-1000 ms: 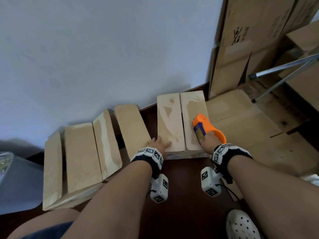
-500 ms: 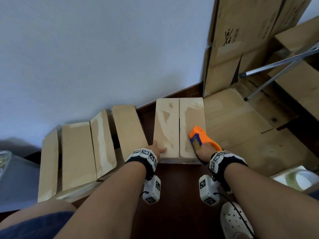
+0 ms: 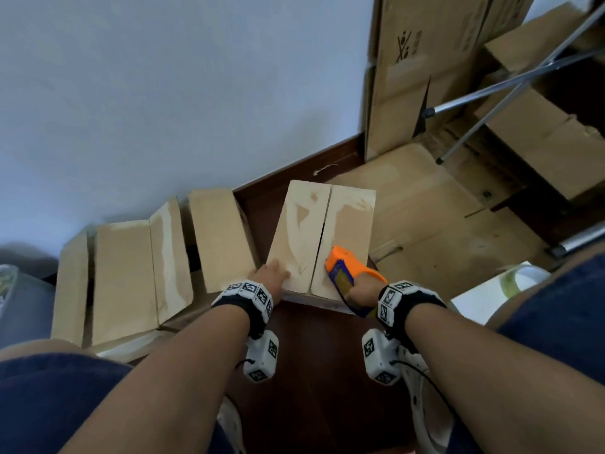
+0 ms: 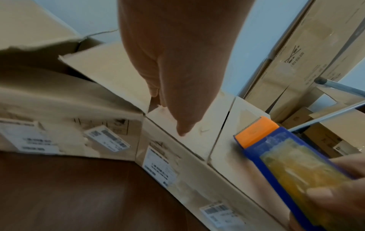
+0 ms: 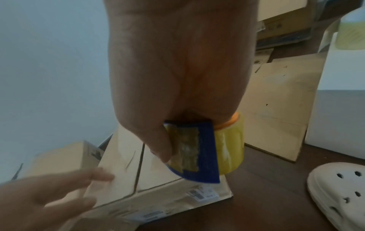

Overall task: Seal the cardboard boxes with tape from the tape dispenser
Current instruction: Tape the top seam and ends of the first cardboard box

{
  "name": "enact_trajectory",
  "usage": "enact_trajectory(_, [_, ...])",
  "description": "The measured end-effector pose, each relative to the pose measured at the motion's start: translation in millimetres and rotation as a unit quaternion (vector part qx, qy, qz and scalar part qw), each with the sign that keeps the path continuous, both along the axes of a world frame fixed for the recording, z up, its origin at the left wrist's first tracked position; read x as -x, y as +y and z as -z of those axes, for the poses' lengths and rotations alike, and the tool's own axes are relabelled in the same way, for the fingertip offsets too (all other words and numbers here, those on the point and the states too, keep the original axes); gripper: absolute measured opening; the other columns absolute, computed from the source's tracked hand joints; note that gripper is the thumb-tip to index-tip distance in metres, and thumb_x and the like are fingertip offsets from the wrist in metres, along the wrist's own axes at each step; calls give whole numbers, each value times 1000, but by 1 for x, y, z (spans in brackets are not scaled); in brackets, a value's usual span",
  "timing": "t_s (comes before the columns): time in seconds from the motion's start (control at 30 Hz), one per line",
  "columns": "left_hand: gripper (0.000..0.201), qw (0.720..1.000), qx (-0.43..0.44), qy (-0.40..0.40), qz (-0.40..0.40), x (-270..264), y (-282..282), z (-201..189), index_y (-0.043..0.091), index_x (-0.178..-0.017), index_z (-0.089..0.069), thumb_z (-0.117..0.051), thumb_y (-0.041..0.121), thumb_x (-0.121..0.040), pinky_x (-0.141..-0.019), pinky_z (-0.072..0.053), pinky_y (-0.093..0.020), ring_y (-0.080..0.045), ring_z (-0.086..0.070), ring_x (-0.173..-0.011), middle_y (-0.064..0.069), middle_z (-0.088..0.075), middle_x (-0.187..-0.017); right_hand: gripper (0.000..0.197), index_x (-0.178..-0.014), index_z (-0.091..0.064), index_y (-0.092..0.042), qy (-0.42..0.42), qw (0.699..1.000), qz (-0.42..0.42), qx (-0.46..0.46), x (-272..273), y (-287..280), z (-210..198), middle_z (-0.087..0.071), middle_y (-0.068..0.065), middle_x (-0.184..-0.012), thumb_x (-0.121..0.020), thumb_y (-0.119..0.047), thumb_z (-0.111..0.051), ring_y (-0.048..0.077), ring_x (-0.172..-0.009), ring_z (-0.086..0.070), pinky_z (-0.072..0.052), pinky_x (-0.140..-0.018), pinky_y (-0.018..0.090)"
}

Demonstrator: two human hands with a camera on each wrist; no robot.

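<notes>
The right hand (image 5: 177, 75) covers most of the tape dispenser (image 5: 199, 150). Labels on the box (image 4: 158, 167) at six o'clock are too blurred to read.

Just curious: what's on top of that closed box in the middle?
On the box: the left hand rests flat, and the right hand holds the tape dispenser beside the seam. Its inside is hidden.

Dim indoor light; wrist views blurry, edges warped.

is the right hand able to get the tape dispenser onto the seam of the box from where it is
Probably yes. The right hand grips the tape dispenser just right of the seam, which lies bare; the left hand rests on the left flap, clear of it.
</notes>
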State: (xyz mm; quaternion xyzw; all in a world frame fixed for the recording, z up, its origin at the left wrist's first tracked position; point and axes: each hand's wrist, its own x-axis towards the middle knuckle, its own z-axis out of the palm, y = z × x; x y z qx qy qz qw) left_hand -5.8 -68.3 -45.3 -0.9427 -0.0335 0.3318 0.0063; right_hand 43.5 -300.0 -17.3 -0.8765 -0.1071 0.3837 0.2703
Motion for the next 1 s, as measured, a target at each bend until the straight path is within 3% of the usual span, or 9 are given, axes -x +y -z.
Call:
enact_trajectory(0.1, [63, 993, 73, -81, -42, 9, -13, 0, 17, -146, -30, -58, 34, -92, -112, -31, -41, -31, -31, -138, -10, -5, -160, 35, -118, -39, -26, 100, 991, -43, 75, 12, 7, -16, -41, 0, -102, -89, -15, -57, 16, -91, -44, -38, -73, 27])
enact_trajectory(0.27, [97, 997, 45, -67, 5, 23, -44, 16, 51, -145, 9, -62, 61, -79, -107, -31, -59, -49, -8, -139, 3, 16, -159, 19, -104, -58, -8, 66, 996, 14, 61, 9, 8, -20, -56, 10, -95, -87, -19, -57, 29, -90, -58, -42, -72, 30])
enact_trajectory(0.4, [97, 997, -9, -71, 28, 23, -51, 25, 55, -141, 17, -63, 44, -87, -108, -25, -63, -56, 0, -137, -2, 23, -157, 10, -86, -61, -7, 28, 990, 133, 22, -1, 1, -15, -69, 14, -82, -79, -6, -55, 33, -80, -67, -54, -72, 35])
enact_trajectory(0.53, [82, 995, -15, -73, 63, 11, -45, 30, 55, -142, 9, -44, 11, -96, -109, -28, -59, -55, -5, -137, -4, 11, -159, 32, -110, -59, -11, -90, 985, 132, 68, -16, -2, -11, -66, 11, -107, -79, -20, -59, 29, -97, -64, -53, -81, 34])
enact_trajectory(0.63, [76, 993, -35, -50, 104, 10, -42, 25, 50, -146, 5, -37, 9, -98, -110, -28, -57, -56, -8, -136, -7, 8, -159, 8, -84, -49, -8, -66, 984, 156, 52, -18, 6, -13, -57, 10, -80, -86, -9, -57, 20, -64, -54, -40, -51, 27])
enact_trajectory(0.7, [74, 990, -40, -42, 129, 16, -41, 25, 47, -147, 6, -34, 8, -99, -112, -25, -57, -57, -6, -136, -7, 8, -158, 28, -73, -35, -15, -63, 984, 158, 48, -16, 9, -16, -45, 3, -69, -90, -7, -55, 16, -58, -45, -30, -46, 22])
enact_trajectory(0.83, [70, 978, -26, -12, 208, 30, -30, 19, 48, -148, 5, -31, 11, -101, -116, -18, -55, -56, -3, -139, -5, 9, -161, 9, -92, -43, -12, -98, 988, 119, 21, -8, 13, -17, -50, 5, -79, -93, -9, -52, 21, -69, -51, -39, -57, 21])
enact_trajectory(0.93, [70, 964, -4, 17, 265, 39, -7, 14, 53, -146, -1, -31, 8, -102, -118, -12, -53, -49, 3, -143, 5, 10, -161, 45, -131, -35, 4, -99, 988, 99, 61, -5, 14, -11, -59, 16, -103, -95, -17, -50, 33, -94, -60, -40, -68, 33])
enact_trajectory(1.0, [71, 963, 12, 27, 266, 43, 5, 6, 54, -145, -7, -33, 7, -100, -118, -9, -53, -40, 9, -145, 13, 10, -160, 49, -135, -31, 5, -109, 987, 91, 76, -6, 14, -10, -62, 18, -111, -95, -18, -49, 35, -100, -60, -43, -72, 34])
